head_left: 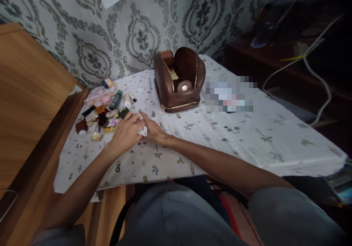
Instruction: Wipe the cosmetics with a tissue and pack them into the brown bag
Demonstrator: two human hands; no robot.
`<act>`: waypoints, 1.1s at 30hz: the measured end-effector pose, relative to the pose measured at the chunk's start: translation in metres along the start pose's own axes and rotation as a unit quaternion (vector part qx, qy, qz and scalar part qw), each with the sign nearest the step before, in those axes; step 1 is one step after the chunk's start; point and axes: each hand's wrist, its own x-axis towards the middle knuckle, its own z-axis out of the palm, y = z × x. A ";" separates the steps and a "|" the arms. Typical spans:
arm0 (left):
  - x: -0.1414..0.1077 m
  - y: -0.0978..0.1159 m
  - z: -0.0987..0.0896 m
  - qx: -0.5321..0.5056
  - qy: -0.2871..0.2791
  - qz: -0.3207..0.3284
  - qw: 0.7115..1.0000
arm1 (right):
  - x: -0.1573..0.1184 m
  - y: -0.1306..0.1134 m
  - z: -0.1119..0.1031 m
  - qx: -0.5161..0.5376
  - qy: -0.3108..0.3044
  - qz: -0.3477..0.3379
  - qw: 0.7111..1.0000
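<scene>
My left hand (127, 131) and my right hand (154, 130) meet over the front left of the table. A crumpled white tissue (143, 131) sticks out between them, gripped by my right hand. The fingers of my left hand curl over toward the right hand; what they hold is hidden. Just beyond the left fingertips is a dark green item (123, 112), touching or apart I cannot tell. Left of the hands lies a pile of cosmetics, with a green bottle (116, 99), a cream tube (127, 100), a gold tube (109, 129) and a small jar (96, 136).
A brown leather bag (180, 102) stands unzipped at the table's back, something yellowish inside. To its right lies a blurred-out item (231, 94). The patterned white cloth (220, 143) covers the table. A wooden panel (33, 84) borders the left; a white cable (327, 88) hangs at right.
</scene>
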 end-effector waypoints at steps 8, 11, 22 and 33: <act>0.013 -0.046 0.018 -0.174 0.019 -0.138 0.975 | 0.001 0.000 0.002 0.003 0.004 0.016 1.000; -0.001 -0.050 0.028 -0.295 0.059 -0.199 0.933 | 0.002 0.001 0.004 -0.009 0.002 0.019 1.000; -0.063 -0.013 0.047 -0.418 0.168 -0.328 0.830 | 0.002 0.003 0.004 -0.068 -0.018 -0.075 0.995; -0.058 -0.020 0.042 -0.403 0.182 -0.269 0.856 | 0.001 -0.002 -0.002 0.015 0.013 -0.049 0.999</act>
